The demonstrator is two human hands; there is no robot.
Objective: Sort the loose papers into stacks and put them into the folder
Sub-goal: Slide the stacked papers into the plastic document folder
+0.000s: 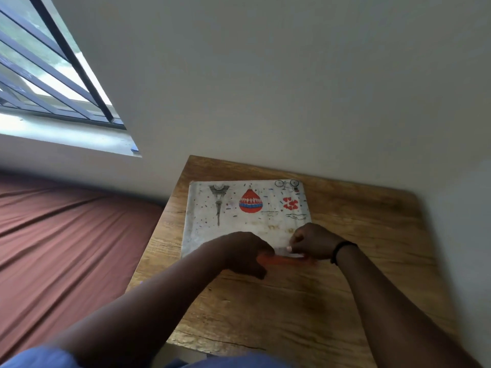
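A white folder (247,208) printed with a tower, a red and blue balloon, hearts and a bicycle lies flat on the wooden table (292,301), near the wall. Along its near edge runs an orange strip (285,260). My left hand (244,254) curls its fingers round the left end of that strip. My right hand (312,241) pinches a small white flap (288,251) at the same edge, a black band on its wrist. No loose papers show; both hands cover part of the folder's near edge.
The table stands in a corner with walls behind and to the right. A bed with a reddish-brown sheet (66,235) lies to the left. A barred window (47,70) sits above it.
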